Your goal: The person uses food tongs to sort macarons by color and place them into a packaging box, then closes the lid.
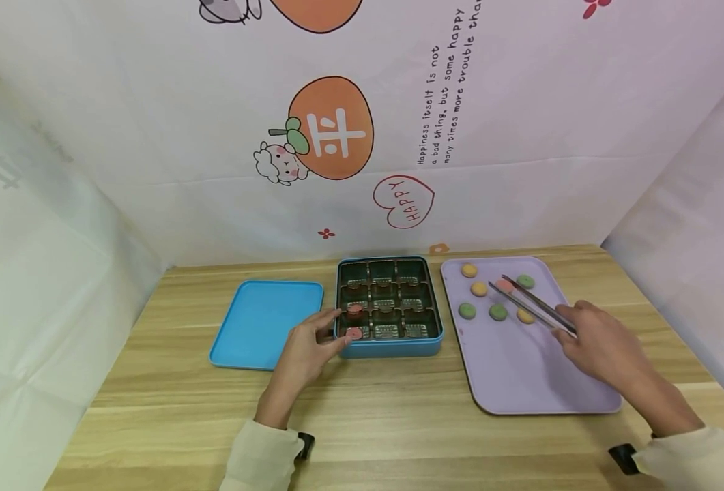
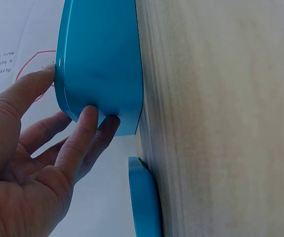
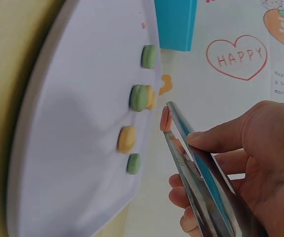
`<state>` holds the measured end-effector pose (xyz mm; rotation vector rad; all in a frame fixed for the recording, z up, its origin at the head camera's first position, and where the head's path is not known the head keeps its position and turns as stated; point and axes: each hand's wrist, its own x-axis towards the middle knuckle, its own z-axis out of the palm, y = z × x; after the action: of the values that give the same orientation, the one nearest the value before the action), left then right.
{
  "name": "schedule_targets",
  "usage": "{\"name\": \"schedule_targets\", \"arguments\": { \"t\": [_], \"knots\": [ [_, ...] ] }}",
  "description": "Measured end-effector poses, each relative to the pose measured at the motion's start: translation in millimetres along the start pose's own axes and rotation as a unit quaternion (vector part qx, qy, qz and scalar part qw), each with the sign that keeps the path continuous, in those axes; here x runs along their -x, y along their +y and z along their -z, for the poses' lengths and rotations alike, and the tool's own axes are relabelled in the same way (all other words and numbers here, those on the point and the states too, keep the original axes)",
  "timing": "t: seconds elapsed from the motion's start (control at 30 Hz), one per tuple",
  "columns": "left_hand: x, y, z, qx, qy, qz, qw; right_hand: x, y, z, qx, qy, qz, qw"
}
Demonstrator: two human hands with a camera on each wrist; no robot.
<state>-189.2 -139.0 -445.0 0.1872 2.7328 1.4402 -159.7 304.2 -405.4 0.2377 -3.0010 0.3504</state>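
Note:
My right hand (image 1: 601,341) grips metal tongs (image 3: 201,182) over the lilac tray (image 1: 540,375). Between the tong tips sits a pink macaron (image 3: 165,118), which looks raised off the tray in the right wrist view. At the front left corner of a blue box (image 1: 392,349), my left hand (image 1: 309,348) holds on, its thumb at the rim and its fingertips against the outer wall (image 2: 102,59). The box has a dark insert of several compartments. Pink macarons lie in its left column, one in the middle row (image 1: 354,309) and one in the front (image 1: 353,333).
Several green macarons (image 1: 498,312) and yellow macarons (image 1: 479,290) lie on the tray's far half. A flat blue lid (image 1: 263,324) is on the wooden table (image 1: 392,423) left of the box. Printed white cloth (image 1: 214,136) hangs behind the table.

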Motion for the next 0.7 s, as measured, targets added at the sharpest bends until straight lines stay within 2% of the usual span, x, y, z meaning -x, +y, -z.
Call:
{"name": "schedule_targets", "arguments": {
  "t": [0.5,0.7],
  "knots": [
    [0.7,-0.3,-0.2,-0.012,0.001,-0.005,0.9999,-12.9,-50.8,9.4,-0.007,0.042,0.048,0.9979],
    [1.0,1.1,1.1,-0.011,-0.001,0.000,0.9999,-19.6,-72.9,6.7,-0.025,0.042,0.059,0.9971]
  ]
}}
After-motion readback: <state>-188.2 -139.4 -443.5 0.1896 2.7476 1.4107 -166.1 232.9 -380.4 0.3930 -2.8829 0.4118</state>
